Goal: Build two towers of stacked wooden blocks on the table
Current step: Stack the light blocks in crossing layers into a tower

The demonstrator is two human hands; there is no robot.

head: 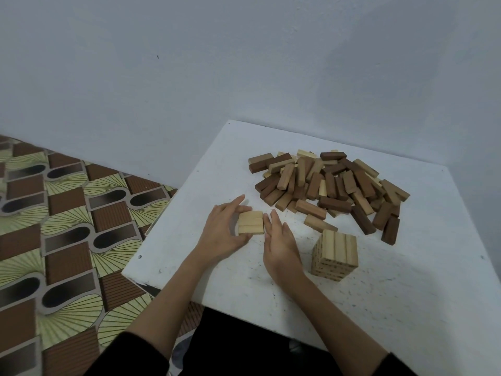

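Observation:
A low layer of three pale wooden blocks (251,222) lies side by side on the white table (406,280). My left hand (223,230) cups its left side, fingers curled against the blocks. My right hand (280,244) presses flat against its right side. A finished-looking tower of pale blocks (334,256), several layers high, stands to the right of my right hand. A loose pile of brown and pale blocks (329,185) is spread across the far side of the table.
The table's left edge (173,213) drops to a patterned floor (54,226). A plain wall (244,63) rises close behind the table. A single pale block (320,223) lies between the pile and the tower.

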